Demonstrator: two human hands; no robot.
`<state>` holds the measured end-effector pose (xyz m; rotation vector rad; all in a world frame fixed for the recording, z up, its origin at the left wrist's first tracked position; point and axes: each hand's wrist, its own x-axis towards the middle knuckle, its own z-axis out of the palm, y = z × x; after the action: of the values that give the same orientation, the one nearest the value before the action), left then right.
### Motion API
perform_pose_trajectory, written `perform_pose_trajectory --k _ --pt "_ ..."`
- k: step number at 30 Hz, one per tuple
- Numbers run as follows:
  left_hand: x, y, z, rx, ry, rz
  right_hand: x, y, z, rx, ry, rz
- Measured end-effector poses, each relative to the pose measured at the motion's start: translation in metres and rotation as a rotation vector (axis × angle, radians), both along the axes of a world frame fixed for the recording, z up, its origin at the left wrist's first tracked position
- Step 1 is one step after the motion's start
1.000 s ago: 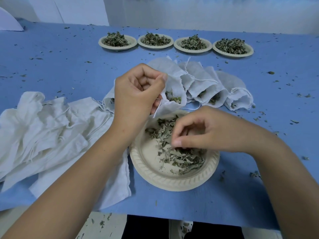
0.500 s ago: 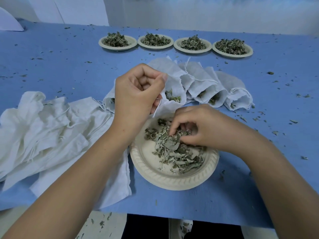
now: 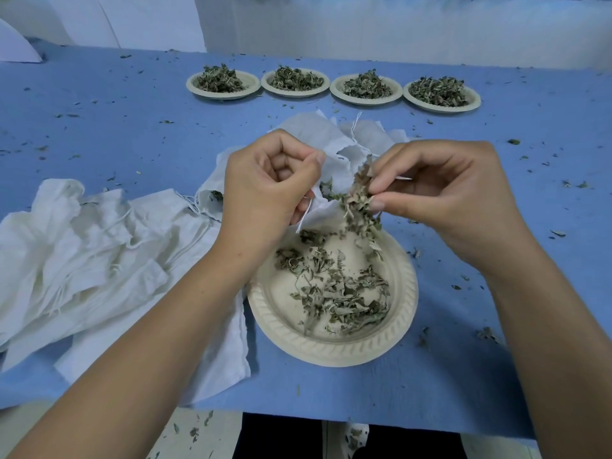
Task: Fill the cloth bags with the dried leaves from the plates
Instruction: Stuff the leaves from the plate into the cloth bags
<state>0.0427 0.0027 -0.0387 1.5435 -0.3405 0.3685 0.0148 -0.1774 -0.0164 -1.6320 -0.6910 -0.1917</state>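
A white cloth bag (image 3: 332, 164) is held open over the far edge of a beige paper plate (image 3: 331, 352), on which a thin scatter of grey-green dried leaves (image 3: 344, 298) lies. A pinch of leaves (image 3: 359, 207) is held at the bag's mouth. Empty bags (image 3: 82, 253) are heaped flat at the left of the blue tabletop (image 3: 132, 127), further bags (image 3: 367, 134) are bunched just behind the held one, and four leaf-heaped plates (image 3: 225, 95) are lined up at the far side.

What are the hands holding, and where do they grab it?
The left hand pinches a cloth bag by its open rim. The right hand pinches a clump of dried leaves at its top.
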Motion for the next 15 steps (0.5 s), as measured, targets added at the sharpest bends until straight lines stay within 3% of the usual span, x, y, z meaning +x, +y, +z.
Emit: perform_pose_trajectory --k 4,7,12,15 --pt "0.000 -0.001 -0.002 0.038 -0.018 -0.044 0.001 0.011 -0.007 0.126 -0.138 -0.149" --pt "0.000 -0.002 -0.003 0.051 -0.027 -0.063 0.001 0.018 -0.017 0.099 -0.218 -0.334" --pt "-0.002 -0.001 -0.003 0.011 -0.058 -0.076 0.005 0.018 -0.023 -0.320 -0.504 -0.350" --pt "-0.002 0.001 -0.002 -0.001 -0.056 -0.046 0.006 0.016 -0.024 -0.470 -0.564 -0.276"
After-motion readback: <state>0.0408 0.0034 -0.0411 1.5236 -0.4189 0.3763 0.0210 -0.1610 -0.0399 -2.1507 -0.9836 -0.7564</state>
